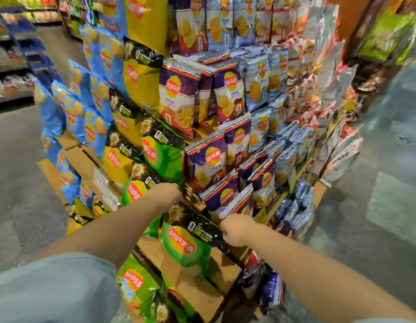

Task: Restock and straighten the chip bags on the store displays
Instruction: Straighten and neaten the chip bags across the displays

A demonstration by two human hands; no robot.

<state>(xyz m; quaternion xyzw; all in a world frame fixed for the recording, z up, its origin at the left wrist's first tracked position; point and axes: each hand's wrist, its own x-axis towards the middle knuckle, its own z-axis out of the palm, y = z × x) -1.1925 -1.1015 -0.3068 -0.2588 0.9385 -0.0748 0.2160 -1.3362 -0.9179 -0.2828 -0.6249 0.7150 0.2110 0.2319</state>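
While both bare arms reach toward the corner of a stepped brown cardboard display stand [186,273], the left hand [166,194] is curled around the upper left corner of a glossy green chip bag with a black top band and a red-and-yellow logo [186,238]. The right hand [235,229], fingers curled, pinches the same bag's upper right corner, so the bag hangs between the two hands in front of the cardboard tier, tilted down to the right. Just behind the right hand stand purple chip bags with striped silver top seals [225,197]. Further green and yellow bags with black tops [160,150] fill the tiers above the left hand, with blue chip bags [74,113] farther left. A grey-blue sleeve [50,287] covers the left upper arm.
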